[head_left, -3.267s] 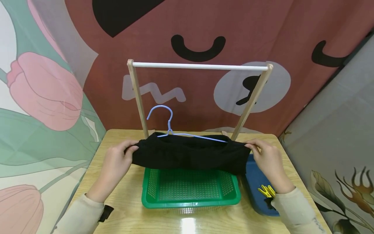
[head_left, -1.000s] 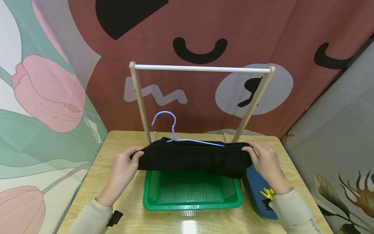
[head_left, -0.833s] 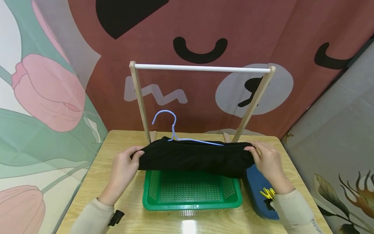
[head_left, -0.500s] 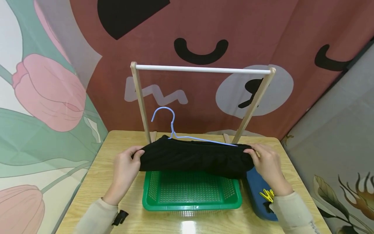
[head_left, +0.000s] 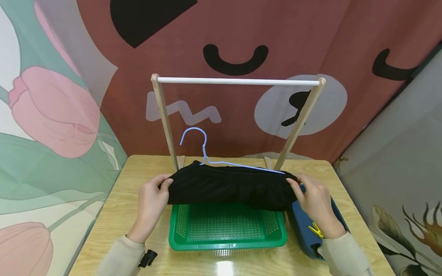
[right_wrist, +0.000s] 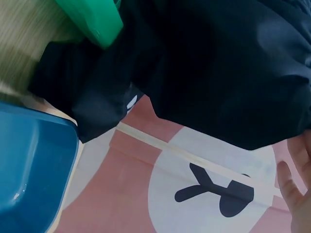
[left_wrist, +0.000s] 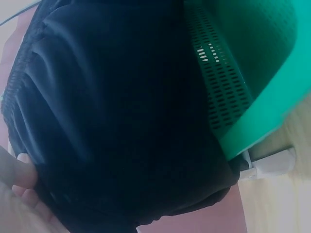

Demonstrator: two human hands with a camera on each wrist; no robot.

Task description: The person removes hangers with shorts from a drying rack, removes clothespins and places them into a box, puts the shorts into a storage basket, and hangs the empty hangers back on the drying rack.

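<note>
Left hand (head_left: 151,199) and right hand (head_left: 315,197) each pinch one end of the black garment (head_left: 231,189) between them; even, level tension would likely best steady the blue hanger (head_left: 204,148), partly hidden by it.

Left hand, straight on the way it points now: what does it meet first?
The black garment the left hand pinches; past it, perhaps the rack's left post, though depth is unclear.

garment (head_left: 231,188): matt cloth | hanger (head_left: 204,150): smooth | basket (head_left: 228,244): glossy plastic | table (head_left: 124,191): glossy wood-grain
</note>
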